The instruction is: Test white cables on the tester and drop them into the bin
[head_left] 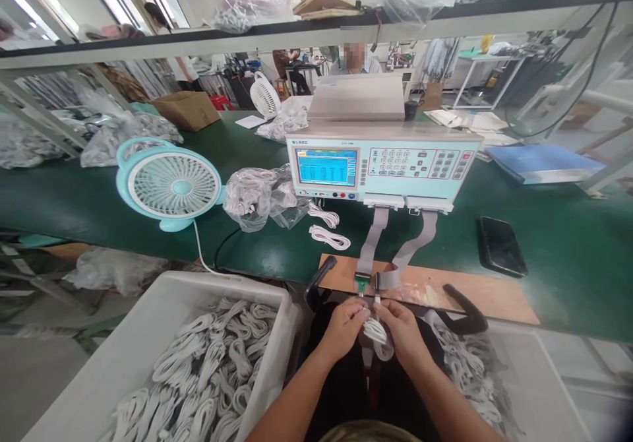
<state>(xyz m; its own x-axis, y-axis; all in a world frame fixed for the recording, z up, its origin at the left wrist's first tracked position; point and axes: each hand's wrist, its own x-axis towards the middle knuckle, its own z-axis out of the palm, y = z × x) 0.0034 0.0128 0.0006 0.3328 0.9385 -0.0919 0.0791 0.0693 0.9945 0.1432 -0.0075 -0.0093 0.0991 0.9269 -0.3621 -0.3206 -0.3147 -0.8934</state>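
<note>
A coiled white cable (374, 332) hangs between my two hands above my lap. My left hand (343, 326) is closed, its thumb and fingers pinching one end of the cable close to a small green circuit board (361, 284). My right hand (403, 333) is closed around the other end, just below a dark connector (378, 282). Grey ribbon cables (373, 241) run from these two connectors up to the front of a cable tester (383, 168) with a lit blue screen. Whether the plugs are fully seated, I cannot tell.
A bin (173, 290) full of coiled cables stands at left, another bin (539, 363) at right. On the green table are a fan (180, 187), bagged cables (247, 198), two loose coils (330, 237), a phone (502, 245) and a blue folder (544, 163). A person sits beyond the tester.
</note>
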